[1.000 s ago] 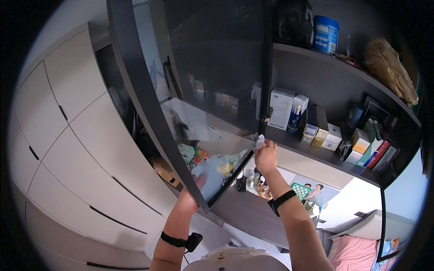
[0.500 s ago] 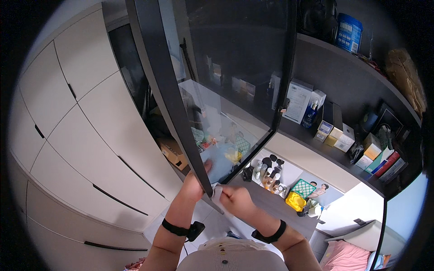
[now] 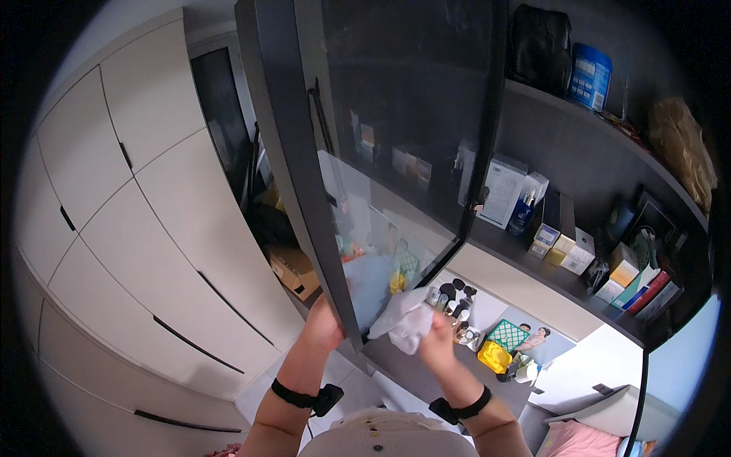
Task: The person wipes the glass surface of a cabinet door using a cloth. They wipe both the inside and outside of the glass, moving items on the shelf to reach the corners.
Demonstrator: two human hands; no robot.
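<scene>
A dark-framed glass cabinet door (image 3: 384,190) stands swung out in front of me. At the bottom of its left frame edge, my left hand (image 3: 325,326) grips it, the fingers largely hidden behind the frame. My right hand (image 3: 437,340) is closed on a white cloth (image 3: 403,318), pinching it by its right side. The cloth hangs spread out and loose by the door's lower corner. I cannot tell whether it touches the glass.
Right of the door, dark open shelves (image 3: 563,266) hold boxes and bottles. Below stand cosmetic bottles (image 3: 461,305) and a yellow container (image 3: 495,356) on a counter. Tall pale wardrobes (image 3: 152,221) line the left, with a cardboard box (image 3: 295,273) near them. A bed (image 3: 579,439) lies lower right.
My right hand has moved right, away from the door's lower corner, and the bunched cloth now hangs spread out. My left hand stays at the frame. The view has shifted slightly.
</scene>
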